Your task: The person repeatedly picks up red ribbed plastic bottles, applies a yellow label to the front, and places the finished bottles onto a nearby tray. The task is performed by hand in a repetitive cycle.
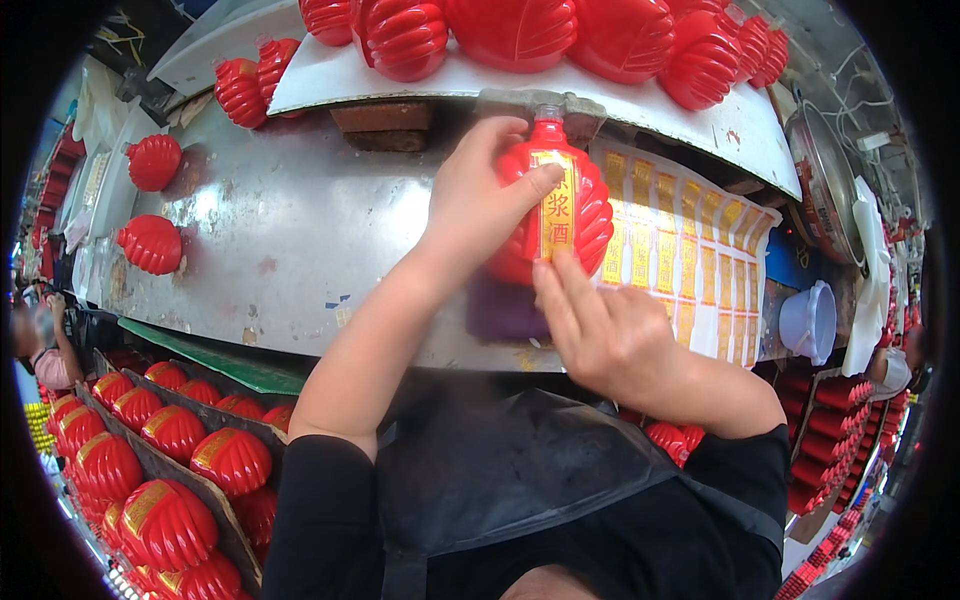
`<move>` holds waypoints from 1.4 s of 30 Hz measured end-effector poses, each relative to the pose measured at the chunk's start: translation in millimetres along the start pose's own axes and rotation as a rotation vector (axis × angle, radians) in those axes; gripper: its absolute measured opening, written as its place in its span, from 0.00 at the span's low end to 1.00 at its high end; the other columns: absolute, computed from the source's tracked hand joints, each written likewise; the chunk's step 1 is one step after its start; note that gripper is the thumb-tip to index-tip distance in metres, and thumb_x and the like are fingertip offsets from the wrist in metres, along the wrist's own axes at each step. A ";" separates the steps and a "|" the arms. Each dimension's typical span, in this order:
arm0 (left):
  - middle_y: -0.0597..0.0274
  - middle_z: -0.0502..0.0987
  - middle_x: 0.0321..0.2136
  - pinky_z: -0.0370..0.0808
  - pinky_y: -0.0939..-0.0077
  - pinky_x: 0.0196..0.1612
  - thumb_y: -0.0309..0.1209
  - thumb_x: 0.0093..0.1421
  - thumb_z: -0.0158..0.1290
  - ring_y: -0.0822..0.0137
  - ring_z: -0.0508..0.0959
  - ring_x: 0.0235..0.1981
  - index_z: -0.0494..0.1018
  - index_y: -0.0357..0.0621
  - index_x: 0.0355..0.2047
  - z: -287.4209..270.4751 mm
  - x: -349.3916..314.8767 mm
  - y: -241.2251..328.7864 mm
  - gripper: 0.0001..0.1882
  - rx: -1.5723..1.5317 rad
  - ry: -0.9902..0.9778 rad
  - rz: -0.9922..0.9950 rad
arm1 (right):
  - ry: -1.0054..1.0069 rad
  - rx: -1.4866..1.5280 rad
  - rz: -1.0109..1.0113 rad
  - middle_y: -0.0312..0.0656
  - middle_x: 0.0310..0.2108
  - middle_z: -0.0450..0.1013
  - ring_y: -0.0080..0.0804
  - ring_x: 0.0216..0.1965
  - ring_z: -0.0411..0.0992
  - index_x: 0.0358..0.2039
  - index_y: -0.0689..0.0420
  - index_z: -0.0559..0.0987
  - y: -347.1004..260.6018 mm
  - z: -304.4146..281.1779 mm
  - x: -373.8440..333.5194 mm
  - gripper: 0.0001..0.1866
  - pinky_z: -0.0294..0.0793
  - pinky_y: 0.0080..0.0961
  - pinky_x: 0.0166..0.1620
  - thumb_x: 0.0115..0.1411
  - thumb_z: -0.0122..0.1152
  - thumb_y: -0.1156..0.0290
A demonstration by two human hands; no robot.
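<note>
A red fluted bottle (597, 215) with a clear neck lies at the far edge of the metal table, its neck pointing away from me. My left hand (485, 185) is wrapped round its left side, the thumb pressing on the upper part of a gold label (557, 215) with red print. That label runs lengthwise down the bottle's face. My right hand (610, 325) has its fingers pressed together at the label's lower end; whether they pinch it or push it flat is hard to see. A sheet of gold labels (690, 250) spreads out just to the right.
Several red bottles stand on a white raised board (700, 130) at the back. More sit on the metal table (300, 220) at left, including one bottle (152, 245). A crate of labelled bottles (165, 525) is at lower left. A pale bucket (808, 322) stands at right.
</note>
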State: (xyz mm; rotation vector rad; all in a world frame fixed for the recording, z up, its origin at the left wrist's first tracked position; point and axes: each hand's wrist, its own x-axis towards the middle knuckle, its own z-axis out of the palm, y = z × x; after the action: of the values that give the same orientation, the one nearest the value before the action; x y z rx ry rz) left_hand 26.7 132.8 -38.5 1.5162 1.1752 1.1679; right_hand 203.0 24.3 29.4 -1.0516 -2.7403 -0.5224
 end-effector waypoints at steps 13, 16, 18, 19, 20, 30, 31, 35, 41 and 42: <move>0.42 0.71 0.61 0.70 0.50 0.64 0.43 0.63 0.61 0.40 0.71 0.60 0.70 0.42 0.65 -9.8 -22.0 9.8 0.33 0.600 -0.078 0.497 | 0.243 0.586 0.483 0.51 0.54 0.78 0.51 0.45 0.82 0.53 0.57 0.82 58.6 52.6 24.7 0.19 0.82 0.41 0.47 0.64 0.65 0.64; 0.42 0.71 0.60 0.70 0.51 0.64 0.43 0.64 0.60 0.40 0.72 0.59 0.69 0.42 0.66 -11.2 -15.2 5.3 0.33 0.542 -0.120 0.475 | 0.249 0.575 0.508 0.52 0.54 0.78 0.52 0.45 0.82 0.54 0.56 0.82 58.6 57.1 23.9 0.19 0.82 0.41 0.47 0.65 0.64 0.64; 0.41 0.71 0.60 0.70 0.52 0.64 0.43 0.65 0.59 0.41 0.72 0.59 0.69 0.41 0.66 -11.9 -13.4 0.5 0.33 0.466 -0.160 0.425 | 0.231 0.589 0.482 0.54 0.54 0.78 0.54 0.48 0.81 0.56 0.54 0.82 63.2 54.9 23.4 0.20 0.82 0.41 0.49 0.66 0.63 0.63; 0.40 0.69 0.63 0.68 0.53 0.67 0.46 0.67 0.56 0.40 0.71 0.63 0.66 0.42 0.69 -13.8 -14.3 -2.1 0.35 0.447 -0.197 0.390 | 0.195 0.636 0.515 0.55 0.55 0.78 0.56 0.51 0.79 0.58 0.52 0.82 65.6 53.4 23.4 0.20 0.80 0.42 0.53 0.68 0.61 0.61; 0.39 0.68 0.65 0.67 0.54 0.68 0.46 0.68 0.56 0.40 0.69 0.65 0.64 0.42 0.70 -14.1 -17.3 -4.8 0.36 0.370 -0.177 0.362 | 0.148 0.767 0.551 0.56 0.58 0.77 0.55 0.54 0.78 0.61 0.54 0.80 68.3 49.8 21.2 0.23 0.78 0.42 0.56 0.69 0.60 0.58; 0.37 0.58 0.72 0.58 0.56 0.74 0.45 0.68 0.56 0.42 0.60 0.74 0.57 0.38 0.73 -7.7 -49.6 -25.2 0.40 0.127 -0.089 0.296 | -0.009 1.025 0.726 0.60 0.67 0.68 0.53 0.66 0.71 0.73 0.61 0.65 45.7 48.4 -7.5 0.44 0.70 0.37 0.65 0.62 0.66 0.52; 0.38 0.58 0.73 0.58 0.56 0.74 0.44 0.67 0.56 0.42 0.60 0.74 0.58 0.38 0.73 -8.5 -49.4 -25.9 0.40 0.103 -0.092 0.301 | 0.003 1.031 0.723 0.60 0.67 0.68 0.53 0.66 0.71 0.73 0.61 0.65 44.8 50.7 -7.9 0.44 0.70 0.37 0.66 0.62 0.66 0.52; 0.38 0.59 0.72 0.58 0.56 0.74 0.41 0.65 0.59 0.43 0.60 0.74 0.61 0.38 0.71 -9.2 -48.2 -25.7 0.39 -0.132 -0.098 0.194 | 0.026 1.108 0.738 0.61 0.67 0.68 0.53 0.67 0.70 0.72 0.62 0.65 44.4 55.4 -7.1 0.43 0.69 0.38 0.67 0.63 0.67 0.52; 0.49 0.57 0.73 0.55 0.61 0.76 0.38 0.66 0.61 0.55 0.58 0.75 0.61 0.39 0.72 -3.3 -49.5 -20.5 0.38 0.039 -0.063 0.233 | 0.098 0.960 0.712 0.61 0.68 0.66 0.54 0.67 0.69 0.73 0.62 0.64 37.7 60.0 -4.9 0.45 0.69 0.39 0.67 0.62 0.68 0.52; 0.49 0.57 0.73 0.55 0.61 0.76 0.38 0.66 0.62 0.55 0.58 0.75 0.61 0.39 0.72 -3.6 -49.9 -19.7 0.38 0.042 -0.066 0.230 | 0.093 0.943 0.704 0.61 0.68 0.66 0.54 0.67 0.69 0.73 0.62 0.64 37.1 60.3 -5.3 0.45 0.69 0.39 0.67 0.62 0.69 0.52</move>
State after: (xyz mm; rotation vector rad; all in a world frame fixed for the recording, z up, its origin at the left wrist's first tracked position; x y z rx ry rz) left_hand 14.1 87.8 -65.1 1.7446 1.0061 1.2391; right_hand 230.4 69.4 -18.1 -1.4534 -1.8878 0.7179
